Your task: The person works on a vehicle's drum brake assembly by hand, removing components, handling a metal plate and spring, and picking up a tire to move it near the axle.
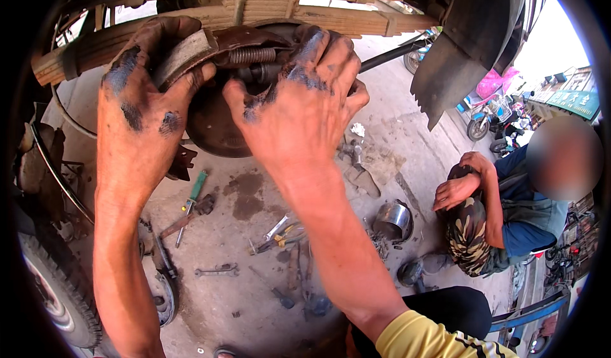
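Both of my hands, smeared with black grease, are raised at a wheel's drum brake. My left hand (pixel 137 87) grips a curved brake shoe (pixel 186 57), its thumb along the inner side and its fingers round the lining. A coil spring (pixel 252 55) stretches from beside that shoe toward my right hand (pixel 305 94). The right hand's fingers curl over the far right side of the brake, and its thumb is near the round part under the spring. What those fingers hold is hidden behind the hand. Below the hands shows the dark round backing plate (pixel 216 122).
Leaf springs (pixel 264 5) cross overhead; a torn mud flap (pixel 455 52) hangs at right. On the ground lie a green-handled tool (pixel 198 185), a wrench (pixel 217 271), a hammer (pixel 358 157) and a metal cup (pixel 393 221). A person (pixel 503 199) crouches right; a tyre (pixel 54 294) stands left.
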The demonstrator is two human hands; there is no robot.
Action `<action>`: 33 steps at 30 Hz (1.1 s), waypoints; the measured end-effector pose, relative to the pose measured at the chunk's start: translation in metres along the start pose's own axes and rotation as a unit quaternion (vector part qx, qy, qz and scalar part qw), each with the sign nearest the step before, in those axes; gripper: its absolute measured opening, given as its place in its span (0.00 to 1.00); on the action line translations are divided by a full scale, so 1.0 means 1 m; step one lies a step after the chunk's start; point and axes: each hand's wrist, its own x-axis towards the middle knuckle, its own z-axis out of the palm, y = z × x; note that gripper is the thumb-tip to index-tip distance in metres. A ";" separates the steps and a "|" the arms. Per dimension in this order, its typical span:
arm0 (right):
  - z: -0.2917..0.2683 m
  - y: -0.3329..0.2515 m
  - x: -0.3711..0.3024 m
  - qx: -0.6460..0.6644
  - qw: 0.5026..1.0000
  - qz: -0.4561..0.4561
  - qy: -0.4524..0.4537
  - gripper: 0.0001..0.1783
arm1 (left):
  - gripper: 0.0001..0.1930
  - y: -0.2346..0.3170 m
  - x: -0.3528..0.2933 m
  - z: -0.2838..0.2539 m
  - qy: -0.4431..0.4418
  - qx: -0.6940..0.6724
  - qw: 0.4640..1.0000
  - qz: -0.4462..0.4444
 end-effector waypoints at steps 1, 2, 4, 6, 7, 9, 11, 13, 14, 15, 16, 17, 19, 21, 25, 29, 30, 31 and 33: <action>0.000 0.001 0.000 -0.002 1.000 0.004 0.003 0.46 | 0.23 -0.002 -0.001 0.002 0.002 -0.005 1.000 0.005; 0.000 0.001 -0.001 -0.004 1.000 0.007 0.007 0.46 | 0.23 -0.003 -0.001 0.003 0.005 -0.010 1.000 0.010; 0.000 0.001 0.000 0.001 1.000 0.008 0.006 0.46 | 0.22 -0.002 -0.001 0.004 0.010 -0.005 1.000 0.025; 0.000 0.001 0.001 -0.001 1.000 0.007 0.011 0.47 | 0.22 -0.002 0.000 0.004 0.014 -0.006 0.999 0.037; 0.002 0.003 0.000 -0.005 1.000 0.005 0.017 0.47 | 0.21 -0.004 -0.001 0.004 0.018 -0.010 0.999 0.042; 0.002 0.007 -0.001 0.010 1.000 0.001 0.014 0.48 | 0.21 -0.004 -0.001 0.004 0.016 -0.020 0.998 0.053; 0.003 0.011 -0.004 0.052 0.999 -0.003 -0.007 0.48 | 0.21 -0.006 -0.002 0.004 0.004 -0.029 0.998 0.063; 0.005 0.014 -0.006 0.070 0.997 -0.017 -0.007 0.48 | 0.21 -0.007 -0.001 0.002 -0.010 -0.013 0.997 0.074; 0.004 0.016 -0.006 0.078 0.997 -0.024 -0.007 0.48 | 0.21 -0.006 -0.001 0.002 -0.019 -0.006 0.997 0.079; 0.002 0.017 -0.005 0.085 0.996 -0.028 -0.007 0.48 | 0.21 -0.007 -0.001 0.002 -0.017 -0.005 0.996 0.089; 0.002 0.017 -0.005 0.095 0.995 -0.031 -0.009 0.48 | 0.21 -0.010 -0.002 0.000 -0.015 0.001 0.995 0.097; 0.003 0.016 -0.005 0.105 0.994 -0.035 -0.011 0.47 | 0.21 -0.014 -0.003 -0.001 -0.013 0.006 0.994 0.105; 0.003 0.014 -0.005 0.107 0.993 -0.038 0.014 0.41 | 0.22 -0.019 -0.004 -0.002 -0.010 0.015 0.993 0.120; 0.004 0.014 -0.006 0.108 0.993 -0.043 0.029 0.37 | 0.23 -0.025 -0.003 -0.003 -0.015 0.037 0.989 0.144; 0.002 0.018 -0.005 0.138 0.988 -0.062 0.041 0.34 | 0.24 -0.022 0.001 -0.010 -0.057 0.120 0.965 0.226; 0.005 0.018 -0.005 0.167 0.982 -0.077 0.054 0.32 | 0.22 -0.021 0.005 -0.019 -0.059 0.196 0.953 0.222; 0.006 0.021 -0.007 0.168 0.981 -0.079 0.050 0.32 | 0.22 -0.025 0.004 -0.015 -0.059 0.202 0.953 0.219; 0.006 0.021 -0.006 0.181 0.979 -0.078 0.047 0.32 | 0.21 -0.027 0.005 -0.019 -0.066 0.210 0.948 0.232; 0.006 0.021 -0.004 0.187 0.978 -0.078 0.050 0.32 | 0.20 -0.031 0.007 -0.021 -0.069 0.223 0.937 0.260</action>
